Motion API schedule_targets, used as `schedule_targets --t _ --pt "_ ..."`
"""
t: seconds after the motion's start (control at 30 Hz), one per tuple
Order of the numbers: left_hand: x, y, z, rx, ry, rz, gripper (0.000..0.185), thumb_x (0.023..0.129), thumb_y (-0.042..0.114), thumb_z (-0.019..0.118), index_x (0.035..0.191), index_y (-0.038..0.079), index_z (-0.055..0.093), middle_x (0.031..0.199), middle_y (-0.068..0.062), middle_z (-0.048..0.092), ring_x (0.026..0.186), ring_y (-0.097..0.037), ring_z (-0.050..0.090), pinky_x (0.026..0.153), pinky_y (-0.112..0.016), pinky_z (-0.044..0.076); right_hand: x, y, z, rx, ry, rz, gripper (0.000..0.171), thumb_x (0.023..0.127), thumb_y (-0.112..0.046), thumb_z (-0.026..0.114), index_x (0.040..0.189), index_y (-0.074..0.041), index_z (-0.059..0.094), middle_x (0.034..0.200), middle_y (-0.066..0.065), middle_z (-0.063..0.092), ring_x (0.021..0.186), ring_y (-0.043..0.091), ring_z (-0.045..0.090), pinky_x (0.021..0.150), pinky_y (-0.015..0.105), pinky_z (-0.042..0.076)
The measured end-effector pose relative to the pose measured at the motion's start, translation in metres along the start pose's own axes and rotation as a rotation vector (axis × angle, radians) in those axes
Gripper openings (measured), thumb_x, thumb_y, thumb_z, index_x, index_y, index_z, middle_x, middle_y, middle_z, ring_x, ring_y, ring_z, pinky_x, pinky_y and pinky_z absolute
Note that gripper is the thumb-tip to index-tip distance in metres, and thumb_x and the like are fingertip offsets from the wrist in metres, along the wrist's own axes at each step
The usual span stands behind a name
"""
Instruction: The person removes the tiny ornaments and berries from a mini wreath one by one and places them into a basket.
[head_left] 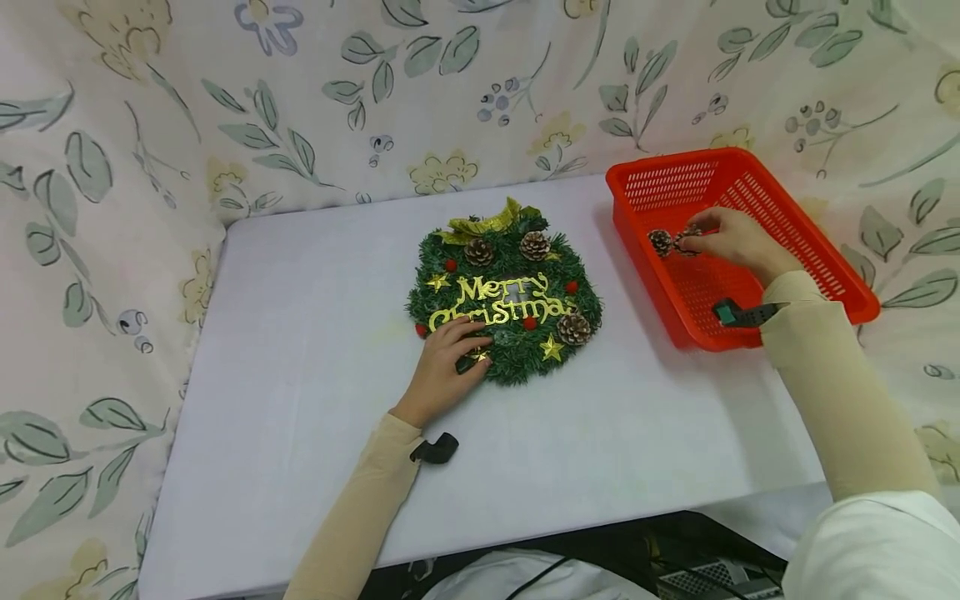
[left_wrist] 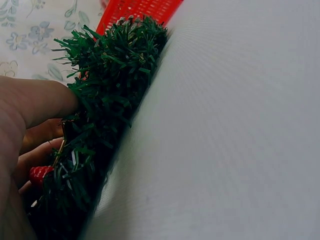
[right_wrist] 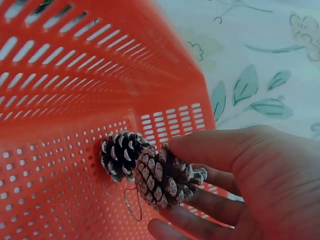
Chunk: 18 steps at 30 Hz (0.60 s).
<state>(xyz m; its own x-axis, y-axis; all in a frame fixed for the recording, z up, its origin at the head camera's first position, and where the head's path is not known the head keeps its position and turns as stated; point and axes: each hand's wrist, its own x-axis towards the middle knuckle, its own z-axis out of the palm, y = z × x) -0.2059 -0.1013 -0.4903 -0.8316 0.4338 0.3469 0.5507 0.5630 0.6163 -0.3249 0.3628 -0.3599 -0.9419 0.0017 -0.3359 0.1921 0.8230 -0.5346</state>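
A green Christmas wreath [head_left: 510, 354] with gold "Merry Christmas" lettering, pine cones, stars and red berries lies on the table. My left hand [head_left: 448, 362] rests on its lower left edge, fingers spread over the greenery. In the left wrist view the thumb [left_wrist: 47, 102] touches the green tinsel, near a red berry [left_wrist: 40, 175]. Inside the red basket [head_left: 686, 321], my right hand [head_left: 738, 240] pinches a pine cone [right_wrist: 162, 180] between thumb and fingers. A thin wire loop [right_wrist: 132, 205] hangs by that cone. Beside it, a second pine cone [right_wrist: 120, 155] lies in the basket.
The white-covered table [head_left: 300, 375] extends around the wreath. A flowered cloth [head_left: 420, 100] hangs behind and at the sides. Below the table's front edge are dark items and a cable [head_left: 540, 575]. Each wrist wears a strapped black device [head_left: 435, 450].
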Motion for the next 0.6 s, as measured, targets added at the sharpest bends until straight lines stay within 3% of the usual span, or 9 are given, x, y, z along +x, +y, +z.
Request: schedule_targets --t 0.6 --pt "-0.001 0.001 -0.001 -0.001 -0.005 -0.006 0.034 0.096 0.025 0.07 0.128 0.013 0.07 0.146 -0.006 0.058 0.147 -0.029 0.038 0.121 -0.057 0.026 0.016 0.006 0.003 -0.053 -0.113 0.02 0.065 0.1 -0.047 0.059 0.139 0.002 0.045 0.138 0.03 0.049 0.126 0.045 0.039 0.108 0.069 0.033"
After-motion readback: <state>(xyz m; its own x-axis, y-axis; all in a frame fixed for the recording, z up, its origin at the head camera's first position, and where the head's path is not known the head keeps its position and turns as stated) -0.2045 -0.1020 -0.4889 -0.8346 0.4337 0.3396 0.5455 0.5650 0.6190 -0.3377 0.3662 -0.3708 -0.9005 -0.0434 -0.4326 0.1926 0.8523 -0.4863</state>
